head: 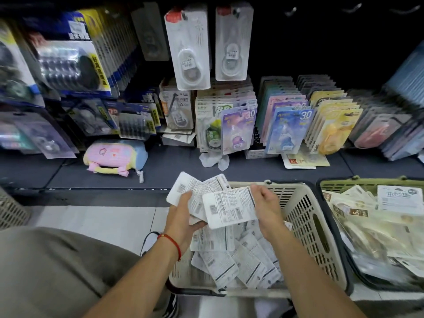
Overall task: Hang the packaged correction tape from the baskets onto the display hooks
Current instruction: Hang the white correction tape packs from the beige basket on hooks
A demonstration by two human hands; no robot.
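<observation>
Basically early on: we hold a fan of correction tape packs (195, 193) in our left hand (183, 213), fingers curled round them, while our right hand (266, 203) pinches the top pack (229, 207) at its right edge, all above the beige basket (314, 228). It has plenty of loose packs left; the green basket (339, 187) at right looks full too. Two white packs (190, 47) hang far up, several hooks (351, 8) at far right are bare

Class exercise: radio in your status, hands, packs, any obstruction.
Left hand holds fanned packs; right hand pinches one pack. All above beige basket. Nothing hung. No obstruction seen.
</observation>
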